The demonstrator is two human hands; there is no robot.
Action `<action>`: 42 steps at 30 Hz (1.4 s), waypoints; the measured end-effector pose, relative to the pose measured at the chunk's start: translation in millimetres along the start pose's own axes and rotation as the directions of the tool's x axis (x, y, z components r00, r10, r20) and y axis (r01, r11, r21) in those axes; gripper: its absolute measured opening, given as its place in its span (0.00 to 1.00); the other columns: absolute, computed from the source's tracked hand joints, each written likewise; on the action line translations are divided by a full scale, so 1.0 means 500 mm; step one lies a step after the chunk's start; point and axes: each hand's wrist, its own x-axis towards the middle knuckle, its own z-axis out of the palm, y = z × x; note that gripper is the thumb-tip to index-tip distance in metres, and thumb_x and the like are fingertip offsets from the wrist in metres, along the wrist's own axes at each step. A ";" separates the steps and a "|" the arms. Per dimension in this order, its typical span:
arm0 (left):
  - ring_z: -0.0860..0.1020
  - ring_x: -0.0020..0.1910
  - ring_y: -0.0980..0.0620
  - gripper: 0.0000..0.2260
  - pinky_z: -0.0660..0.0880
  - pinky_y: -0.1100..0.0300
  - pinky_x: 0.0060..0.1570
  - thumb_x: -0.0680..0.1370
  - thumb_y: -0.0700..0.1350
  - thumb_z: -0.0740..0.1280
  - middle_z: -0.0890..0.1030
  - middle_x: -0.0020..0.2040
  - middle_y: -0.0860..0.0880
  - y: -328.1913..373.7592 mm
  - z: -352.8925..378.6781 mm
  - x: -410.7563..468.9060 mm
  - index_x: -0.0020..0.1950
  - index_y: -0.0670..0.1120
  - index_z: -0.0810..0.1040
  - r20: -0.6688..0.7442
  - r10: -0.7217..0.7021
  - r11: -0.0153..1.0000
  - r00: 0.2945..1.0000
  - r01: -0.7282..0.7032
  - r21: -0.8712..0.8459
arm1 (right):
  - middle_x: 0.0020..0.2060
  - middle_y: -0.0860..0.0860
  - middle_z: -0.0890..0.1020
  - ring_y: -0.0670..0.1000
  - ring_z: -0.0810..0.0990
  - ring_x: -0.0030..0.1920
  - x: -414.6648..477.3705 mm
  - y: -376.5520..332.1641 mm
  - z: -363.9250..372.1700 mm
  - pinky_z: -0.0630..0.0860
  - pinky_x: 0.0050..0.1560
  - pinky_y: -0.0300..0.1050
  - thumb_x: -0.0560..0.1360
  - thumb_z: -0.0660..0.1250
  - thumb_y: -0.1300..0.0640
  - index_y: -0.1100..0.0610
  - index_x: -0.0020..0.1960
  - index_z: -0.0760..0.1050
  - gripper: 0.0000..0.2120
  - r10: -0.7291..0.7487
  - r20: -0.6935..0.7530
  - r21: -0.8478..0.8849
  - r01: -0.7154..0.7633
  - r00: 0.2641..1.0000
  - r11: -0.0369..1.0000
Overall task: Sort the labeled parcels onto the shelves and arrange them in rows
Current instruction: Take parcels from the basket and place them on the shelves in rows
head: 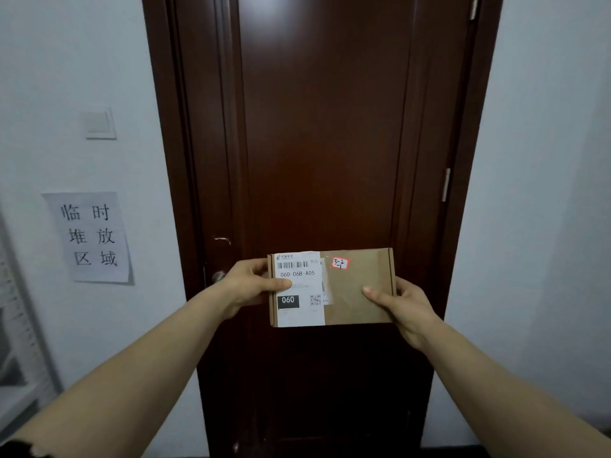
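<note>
A flat brown cardboard parcel (350,292) is held up in front of me, its face turned toward the camera. A white shipping label (299,285) reading "060-06B-A05" and "060" covers its left part. A small red-edged sticker (340,263) marked "3-2-1" sits near the top middle. My left hand (251,285) grips the parcel's left edge, thumb lying across the label. My right hand (405,305) grips the right edge, thumb on the brown face.
A dark brown wooden door (324,127) stands shut straight ahead, its handle (218,276) just left of my left hand. On the white wall to the left hang a paper sign (89,236) and a light switch (99,124). A pale shelf frame (16,342) shows at the left edge.
</note>
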 end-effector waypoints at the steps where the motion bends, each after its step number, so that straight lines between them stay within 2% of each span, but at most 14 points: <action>1: 0.83 0.48 0.52 0.17 0.80 0.59 0.43 0.71 0.35 0.73 0.84 0.50 0.47 -0.004 -0.016 -0.005 0.58 0.44 0.78 -0.017 -0.003 1.000 1.000 0.003 -0.003 | 0.49 0.56 0.83 0.54 0.83 0.48 0.002 0.004 0.017 0.79 0.40 0.43 0.68 0.74 0.64 0.61 0.59 0.76 0.20 -0.002 0.008 -0.002 0.002 1.000 1.000; 5: 0.83 0.47 0.53 0.15 0.80 0.59 0.43 0.71 0.35 0.73 0.84 0.50 0.48 -0.022 -0.070 -0.032 0.56 0.46 0.79 -0.077 -0.010 1.000 0.997 0.010 -0.009 | 0.46 0.52 0.82 0.49 0.82 0.44 0.006 0.013 0.077 0.78 0.35 0.39 0.69 0.74 0.63 0.55 0.55 0.74 0.17 0.015 0.057 -0.021 -0.014 0.998 1.000; 8: 0.83 0.47 0.52 0.15 0.81 0.60 0.43 0.71 0.35 0.73 0.84 0.50 0.47 -0.030 -0.099 -0.052 0.55 0.45 0.79 -0.124 -0.014 1.000 0.992 0.012 -0.020 | 0.46 0.51 0.82 0.49 0.82 0.44 0.011 0.020 0.107 0.77 0.34 0.39 0.69 0.75 0.63 0.55 0.55 0.74 0.17 0.026 0.103 -0.032 -0.023 0.994 0.999; 11: 0.84 0.45 0.52 0.16 0.81 0.61 0.43 0.71 0.34 0.74 0.85 0.48 0.47 -0.041 -0.125 -0.075 0.57 0.43 0.79 -0.190 -0.011 0.999 0.982 0.004 -0.041 | 0.48 0.53 0.82 0.51 0.82 0.46 0.021 0.028 0.136 0.78 0.38 0.42 0.68 0.75 0.63 0.55 0.56 0.74 0.18 0.044 0.173 -0.023 -0.040 0.984 0.999; 15: 0.84 0.49 0.47 0.18 0.81 0.59 0.47 0.70 0.34 0.74 0.85 0.50 0.44 -0.054 -0.157 -0.113 0.59 0.42 0.79 -0.268 -0.033 0.998 0.963 0.015 -0.068 | 0.50 0.54 0.82 0.53 0.82 0.49 0.029 0.037 0.174 0.79 0.42 0.45 0.68 0.75 0.62 0.55 0.57 0.74 0.20 0.062 0.263 -0.027 -0.057 0.963 0.998; 21: 0.84 0.46 0.48 0.18 0.81 0.62 0.46 0.70 0.34 0.74 0.85 0.47 0.45 -0.055 -0.193 -0.190 0.59 0.43 0.79 -0.389 -0.066 0.997 0.919 0.041 -0.070 | 0.51 0.54 0.82 0.55 0.82 0.51 0.024 0.059 0.238 0.80 0.52 0.52 0.67 0.76 0.60 0.55 0.58 0.74 0.22 0.105 0.367 -0.047 -0.094 0.924 0.994; 25: 0.84 0.49 0.47 0.21 0.80 0.59 0.52 0.70 0.35 0.75 0.85 0.49 0.44 -0.057 -0.207 -0.238 0.62 0.44 0.78 -0.439 -0.089 0.995 0.894 0.059 -0.081 | 0.51 0.55 0.82 0.54 0.82 0.50 0.012 0.066 0.270 0.80 0.51 0.50 0.67 0.76 0.60 0.56 0.59 0.74 0.23 0.115 0.430 -0.040 -0.109 0.895 0.993; 29: 0.84 0.50 0.46 0.22 0.78 0.53 0.57 0.69 0.35 0.75 0.85 0.49 0.43 -0.063 -0.215 -0.274 0.62 0.43 0.78 -0.473 -0.100 0.993 0.875 0.061 -0.098 | 0.51 0.55 0.82 0.55 0.82 0.52 0.009 0.074 0.292 0.78 0.56 0.55 0.65 0.77 0.60 0.56 0.59 0.74 0.24 0.125 0.481 -0.051 -0.115 0.868 0.992; 34: 0.84 0.47 0.47 0.19 0.81 0.59 0.49 0.69 0.34 0.74 0.85 0.47 0.44 -0.057 -0.217 -0.305 0.58 0.46 0.79 -0.517 -0.078 0.994 0.852 0.028 -0.104 | 0.51 0.55 0.83 0.55 0.82 0.52 0.006 0.076 0.316 0.78 0.56 0.56 0.64 0.78 0.60 0.57 0.63 0.73 0.30 0.125 0.519 -0.033 -0.126 0.845 0.992; 37: 0.84 0.48 0.46 0.20 0.81 0.57 0.50 0.68 0.35 0.75 0.85 0.49 0.44 -0.054 -0.224 -0.320 0.59 0.46 0.79 -0.532 -0.072 0.995 0.843 0.021 -0.102 | 0.52 0.55 0.82 0.56 0.82 0.52 0.003 0.077 0.329 0.78 0.57 0.56 0.63 0.79 0.59 0.58 0.64 0.73 0.31 0.118 0.545 -0.027 -0.123 0.830 0.992; 42: 0.83 0.50 0.43 0.23 0.79 0.51 0.54 0.66 0.36 0.76 0.84 0.51 0.42 -0.053 -0.231 -0.345 0.60 0.45 0.79 -0.558 -0.058 0.995 0.828 0.001 -0.102 | 0.51 0.55 0.83 0.55 0.82 0.51 -0.005 0.072 0.348 0.78 0.57 0.55 0.66 0.77 0.61 0.58 0.61 0.73 0.26 0.104 0.587 -0.011 -0.121 0.803 0.993</action>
